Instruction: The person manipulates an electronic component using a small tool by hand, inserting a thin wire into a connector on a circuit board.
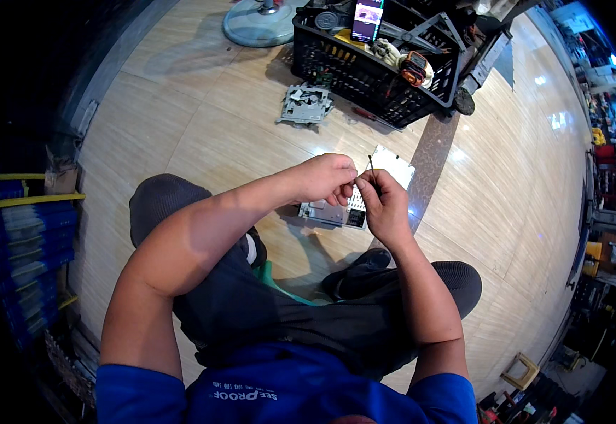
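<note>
The person sits low over a tiled floor (202, 127), knees spread, and both hands meet in the middle of the view. The left hand (328, 178) comes from the left with its fingers (345, 185) curled and pressed together at the tips, pinching something too small to tell. The right hand (382, 201) is just beside it, touching or almost touching, and its fingers (369, 185) are closed on a thin dark rod (371, 164) that stands nearly upright above the knuckles. What kind of tool or wire the rod is cannot be told.

Directly under the hands, on the floor, lies a flat grey electronic unit (326, 212) with a row of small connectors on its right end. A pale metal plate (396, 164) lies just behind it, on the far right side, partly covered by the right hand.

Farther away stands a black plastic crate (364, 71) full of cables and parts. A phone (367, 19) with a lit screen leans upright on its far rim. On the floor just left of the crate, near side, lies a grey metal mechanism (306, 104). A red-handled screwdriver (364, 114) lies right of it, close to the crate wall. At the far edge is the round base of a fan (258, 25). At the left, blue stacked items (28, 247) with yellow bands stand against the wall.
</note>
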